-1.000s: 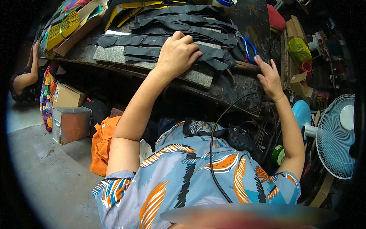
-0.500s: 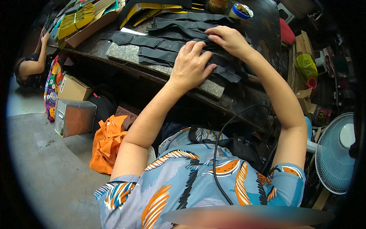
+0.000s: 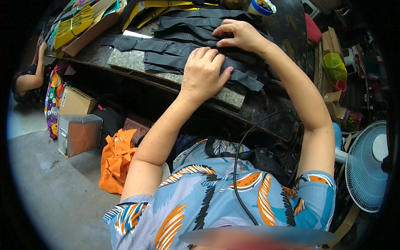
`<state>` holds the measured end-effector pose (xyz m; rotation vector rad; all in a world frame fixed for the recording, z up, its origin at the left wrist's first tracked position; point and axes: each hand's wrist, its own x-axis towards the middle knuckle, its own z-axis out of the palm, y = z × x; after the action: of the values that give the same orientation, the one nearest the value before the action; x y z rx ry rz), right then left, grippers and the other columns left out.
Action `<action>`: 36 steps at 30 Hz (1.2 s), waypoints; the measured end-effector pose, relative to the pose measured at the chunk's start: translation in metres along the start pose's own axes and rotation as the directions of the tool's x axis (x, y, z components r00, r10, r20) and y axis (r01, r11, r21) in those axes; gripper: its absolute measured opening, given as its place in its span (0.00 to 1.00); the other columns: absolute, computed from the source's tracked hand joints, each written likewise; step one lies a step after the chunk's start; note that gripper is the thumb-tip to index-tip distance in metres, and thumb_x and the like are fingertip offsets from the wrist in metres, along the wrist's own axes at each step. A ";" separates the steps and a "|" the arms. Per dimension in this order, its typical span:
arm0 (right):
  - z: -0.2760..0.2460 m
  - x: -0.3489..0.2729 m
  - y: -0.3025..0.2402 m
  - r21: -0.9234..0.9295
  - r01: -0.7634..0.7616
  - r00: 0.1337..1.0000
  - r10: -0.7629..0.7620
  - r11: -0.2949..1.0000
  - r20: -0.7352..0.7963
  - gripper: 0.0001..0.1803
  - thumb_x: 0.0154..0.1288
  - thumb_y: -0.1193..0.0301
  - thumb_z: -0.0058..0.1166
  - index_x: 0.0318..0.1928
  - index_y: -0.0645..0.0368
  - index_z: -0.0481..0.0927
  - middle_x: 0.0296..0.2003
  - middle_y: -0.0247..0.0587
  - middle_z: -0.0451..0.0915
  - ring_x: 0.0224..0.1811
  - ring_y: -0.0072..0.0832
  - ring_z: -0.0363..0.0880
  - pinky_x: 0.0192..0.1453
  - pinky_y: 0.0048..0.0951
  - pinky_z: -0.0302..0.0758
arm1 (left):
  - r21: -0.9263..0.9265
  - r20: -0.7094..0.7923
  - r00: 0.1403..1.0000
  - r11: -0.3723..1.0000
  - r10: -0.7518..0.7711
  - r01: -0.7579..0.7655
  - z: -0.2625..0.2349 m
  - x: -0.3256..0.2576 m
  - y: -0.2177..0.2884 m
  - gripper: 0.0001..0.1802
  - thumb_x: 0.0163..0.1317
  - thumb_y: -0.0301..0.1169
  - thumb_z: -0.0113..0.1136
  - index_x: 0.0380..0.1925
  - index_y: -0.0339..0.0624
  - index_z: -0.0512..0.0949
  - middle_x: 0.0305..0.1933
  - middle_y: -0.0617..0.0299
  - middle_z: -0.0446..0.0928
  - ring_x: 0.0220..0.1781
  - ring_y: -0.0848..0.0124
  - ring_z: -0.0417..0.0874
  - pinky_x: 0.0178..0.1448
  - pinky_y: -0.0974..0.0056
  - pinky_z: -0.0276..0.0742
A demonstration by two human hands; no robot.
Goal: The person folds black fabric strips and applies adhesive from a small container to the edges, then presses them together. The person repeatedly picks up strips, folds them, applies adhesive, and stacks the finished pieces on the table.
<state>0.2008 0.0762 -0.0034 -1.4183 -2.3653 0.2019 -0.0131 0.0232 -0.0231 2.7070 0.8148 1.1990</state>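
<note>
My left hand (image 3: 203, 74) lies palm down, fingers together, pressing on a spread of dark grey strips (image 3: 166, 59) laid across a speckled stone slab (image 3: 132, 61) on the dark workbench (image 3: 287, 29). Just beyond it, my right hand (image 3: 237, 35) rests on the strips at the far side, its fingers curled down onto one strip. More strips fan out to the left and beyond both hands. Whether the right fingers pinch a strip is hidden.
Yellow and green pieces (image 3: 75, 25) fill a box at the bench's far left. Another person's arm (image 3: 35, 71) shows at the left edge. Below the bench sit a cardboard box (image 3: 75, 102), a metal box (image 3: 79, 133) and an orange bag (image 3: 116, 160). A fan (image 3: 366, 166) stands right.
My right hand left the bench's right edge and came onto the strips beyond my left hand. My left hand stayed pressed on the pile while the view shifted.
</note>
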 end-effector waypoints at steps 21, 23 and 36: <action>-0.014 0.000 -0.002 -0.081 0.022 0.993 -0.013 0.996 0.120 0.20 0.59 0.62 0.66 0.50 0.57 0.83 0.45 0.41 0.83 0.48 0.39 0.83 0.54 0.34 0.79 | -0.010 0.046 0.998 0.999 -0.047 0.047 -0.002 0.000 0.000 0.16 0.54 0.37 0.69 0.37 0.37 0.82 0.46 0.52 0.81 0.53 0.54 0.80 0.59 0.53 0.74; -0.014 -0.001 -0.003 -0.087 -0.009 0.989 0.022 0.996 0.143 0.19 0.60 0.59 0.66 0.49 0.54 0.85 0.45 0.41 0.83 0.48 0.38 0.83 0.55 0.34 0.79 | -0.004 0.040 0.998 0.999 -0.040 0.040 -0.002 0.000 0.001 0.16 0.54 0.37 0.70 0.37 0.37 0.81 0.45 0.52 0.81 0.53 0.54 0.80 0.59 0.54 0.75; -0.019 0.004 0.007 0.022 -0.034 0.989 0.031 0.999 0.142 0.20 0.63 0.58 0.63 0.50 0.54 0.84 0.46 0.45 0.84 0.47 0.39 0.84 0.55 0.35 0.79 | -0.009 0.030 0.999 0.999 -0.035 0.036 -0.001 0.000 -0.001 0.16 0.53 0.36 0.70 0.36 0.37 0.81 0.45 0.53 0.81 0.52 0.54 0.80 0.58 0.54 0.75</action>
<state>0.2125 0.0816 0.0123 -1.4767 -2.4441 0.3494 -0.0138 0.0236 -0.0226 2.6837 0.8472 1.1497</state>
